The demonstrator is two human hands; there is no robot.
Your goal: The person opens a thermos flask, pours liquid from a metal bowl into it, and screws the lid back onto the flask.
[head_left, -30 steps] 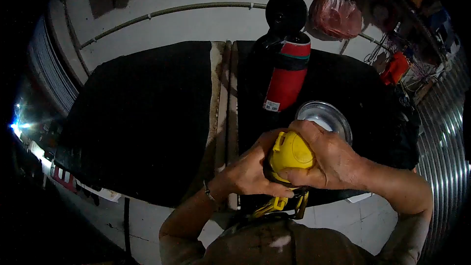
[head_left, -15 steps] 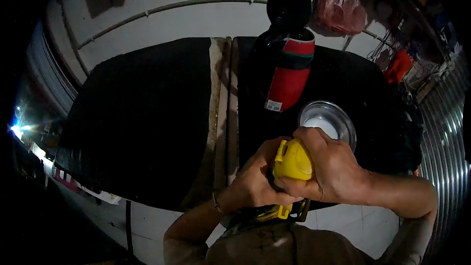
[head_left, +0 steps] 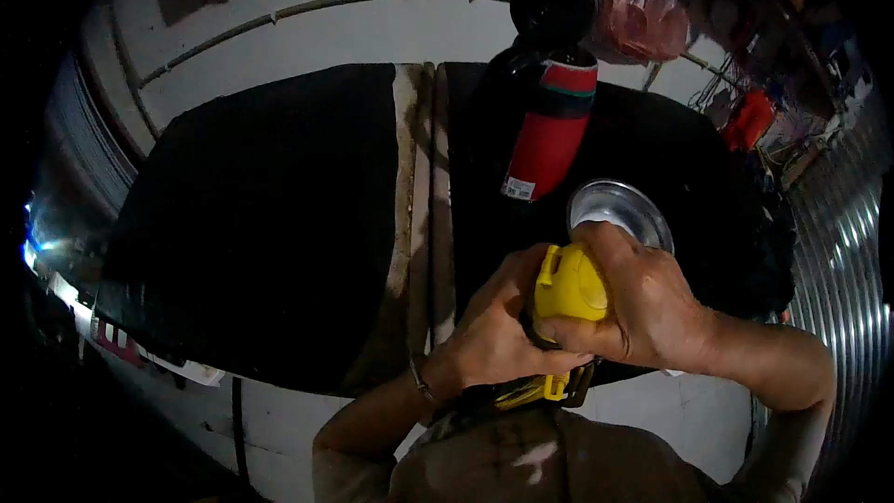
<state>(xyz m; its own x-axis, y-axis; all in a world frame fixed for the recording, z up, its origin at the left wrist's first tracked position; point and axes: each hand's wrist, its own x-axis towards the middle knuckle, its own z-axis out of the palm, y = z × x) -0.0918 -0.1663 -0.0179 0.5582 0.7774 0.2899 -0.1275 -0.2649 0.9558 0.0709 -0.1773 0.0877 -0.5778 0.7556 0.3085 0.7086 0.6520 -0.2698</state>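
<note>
Both my hands are close in front of my body at the table's near edge. In my right hand point(head_left: 643, 303) is the domed yellow lid point(head_left: 575, 291) of what looks like a bottle, with the fingers curled over its far side and the thumb across its front. My left hand point(head_left: 498, 321) wraps round the same bottle from the left, just below the lid. Most of the bottle's body is hidden by the hands; a yellow clip point(head_left: 556, 386) and strap show beneath them. Just beyond my right hand, partly covered by it, stands a shiny metal bowl point(head_left: 643, 207) with something white inside.
A red and black flask-like container point(head_left: 551, 151) with its round black lid point(head_left: 552, 6) raised stands behind the bowl. The dark tabletop point(head_left: 251, 224) is split by a pale seam point(head_left: 421, 196). A pinkish plastic bag point(head_left: 644, 19) hangs at the back; corrugated metal point(head_left: 838, 270) stands right.
The hands and yellow lid appear slightly further up and to the right, covering more of the bowl. The view has shifted a little. Both hands keep their hold.
</note>
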